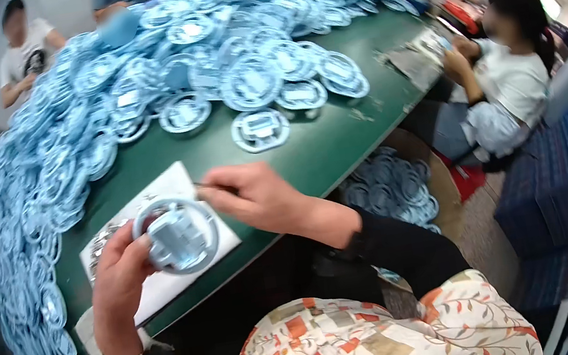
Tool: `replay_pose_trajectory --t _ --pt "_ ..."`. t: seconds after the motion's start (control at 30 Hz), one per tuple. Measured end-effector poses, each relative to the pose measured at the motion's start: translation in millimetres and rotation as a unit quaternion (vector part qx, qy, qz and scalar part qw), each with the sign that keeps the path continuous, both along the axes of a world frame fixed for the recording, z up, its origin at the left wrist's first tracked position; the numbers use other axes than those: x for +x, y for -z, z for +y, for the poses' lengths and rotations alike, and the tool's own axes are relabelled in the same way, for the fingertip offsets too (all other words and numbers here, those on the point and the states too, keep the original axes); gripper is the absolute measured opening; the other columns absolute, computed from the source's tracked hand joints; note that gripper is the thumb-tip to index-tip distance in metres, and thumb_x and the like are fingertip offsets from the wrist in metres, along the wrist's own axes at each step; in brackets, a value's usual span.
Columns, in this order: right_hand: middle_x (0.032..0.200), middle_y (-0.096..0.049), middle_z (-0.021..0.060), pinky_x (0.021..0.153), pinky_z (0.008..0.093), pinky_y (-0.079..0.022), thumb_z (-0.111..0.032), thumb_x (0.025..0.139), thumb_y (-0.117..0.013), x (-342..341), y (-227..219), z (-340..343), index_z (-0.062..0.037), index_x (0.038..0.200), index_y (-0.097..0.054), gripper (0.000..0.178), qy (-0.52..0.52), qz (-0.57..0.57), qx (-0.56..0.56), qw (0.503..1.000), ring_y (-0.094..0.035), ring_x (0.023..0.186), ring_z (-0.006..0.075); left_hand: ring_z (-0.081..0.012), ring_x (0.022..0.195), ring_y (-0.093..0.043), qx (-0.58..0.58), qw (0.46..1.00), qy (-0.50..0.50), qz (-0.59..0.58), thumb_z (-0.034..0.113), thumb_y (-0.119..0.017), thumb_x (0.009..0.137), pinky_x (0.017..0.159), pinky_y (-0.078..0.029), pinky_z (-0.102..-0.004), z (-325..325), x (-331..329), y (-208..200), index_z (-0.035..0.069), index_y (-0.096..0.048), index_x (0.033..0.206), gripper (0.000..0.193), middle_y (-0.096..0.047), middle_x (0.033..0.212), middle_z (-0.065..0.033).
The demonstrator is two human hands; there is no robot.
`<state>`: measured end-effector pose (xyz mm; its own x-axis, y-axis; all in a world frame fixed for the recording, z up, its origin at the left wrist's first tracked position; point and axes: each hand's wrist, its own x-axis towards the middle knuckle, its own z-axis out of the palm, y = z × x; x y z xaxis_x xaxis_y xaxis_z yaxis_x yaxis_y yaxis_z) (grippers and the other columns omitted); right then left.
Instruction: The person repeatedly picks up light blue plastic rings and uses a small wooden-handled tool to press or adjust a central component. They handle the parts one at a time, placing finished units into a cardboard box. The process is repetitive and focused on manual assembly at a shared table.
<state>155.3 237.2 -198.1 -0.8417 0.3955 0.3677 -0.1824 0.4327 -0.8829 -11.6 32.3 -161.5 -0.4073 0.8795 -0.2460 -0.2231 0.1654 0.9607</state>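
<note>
My left hand (pixel 115 269) grips a light-blue round plastic part (pixel 179 237), with a ring-shaped rim and a boxy, raised middle. It is held tilted above a white sheet or board (pixel 223 236) lying on the green table. To the right of the part, my right hand (pixel 257 192) is closed in a pinch on a thin dark tool (pixel 215 185), mostly hidden by the fingers; its kind does not show. A spread of small silvery pieces (pixel 98 248) lies on the white surface beside my left hand.
A huge heap of similar light-blue parts (pixel 195 73) covers the table's far and left sides. Green tabletop (pixel 355 134) shows to the right. Below its edge stands a container of more parts (pixel 392 187). A co-worker (pixel 509 63) sits at right, near blue patterned stacks (pixel 558 195).
</note>
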Motion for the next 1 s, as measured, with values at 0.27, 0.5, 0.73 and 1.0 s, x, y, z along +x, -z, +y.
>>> replay_pose_trajectory --t 0.27,0.5,0.73,1.0 --pt "0.064 -0.062 0.0166 0.059 0.0433 -0.048 -0.033 0.096 -0.064 -62 -20 29 -0.0038 0.08 -0.067 0.033 -0.026 0.015 0.201 0.979 -0.061 0.061 0.0367 -0.0069 0.083 -0.059 -0.022 0.983 0.171 0.058 0.007 -0.057 0.096 0.075 -0.047 -0.0226 3 80 -11 -0.003 -0.069 0.108 0.02 -0.068 0.096 -0.0021" --pt "0.073 -0.065 0.0061 0.064 0.0304 -0.046 -0.024 0.101 -0.059 -68 -17 20 0.0002 0.093 -0.072 0.029 -0.067 -0.026 0.087 0.994 -0.056 0.067 0.0117 -0.0065 0.08 -0.054 0.059 0.961 0.266 0.044 0.019 -0.058 0.103 0.072 -0.046 -0.0238 13 111 -13 0.0 -0.067 0.115 0.024 -0.066 0.092 -0.0014" --pt "0.098 -0.069 0.0045 0.083 0.0232 -0.051 -0.019 0.099 -0.066 51 -31 -19 0.0025 0.12 -0.064 0.03 -0.173 -0.22 -0.218 0.935 -0.062 0.091 0.0075 -0.0059 0.091 -0.061 0.04 0.993 0.066 -0.086 0.024 -0.055 0.106 0.081 -0.053 -0.0239 -48 83 48 0.0 -0.063 0.126 0.032 -0.069 0.104 -0.0018" --pt "0.072 -0.062 -0.0038 0.055 0.0203 -0.042 -0.016 0.095 -0.071 41 -20 -34 -0.0016 0.109 -0.071 0.02 -0.203 -0.303 -0.138 0.921 -0.053 0.062 0.0023 -0.0057 0.092 -0.062 0.037 0.996 -0.014 -0.077 0.018 -0.056 0.105 0.08 -0.053 -0.0233 -57 82 56 -0.002 -0.062 0.125 0.029 -0.068 0.105 -0.0028"
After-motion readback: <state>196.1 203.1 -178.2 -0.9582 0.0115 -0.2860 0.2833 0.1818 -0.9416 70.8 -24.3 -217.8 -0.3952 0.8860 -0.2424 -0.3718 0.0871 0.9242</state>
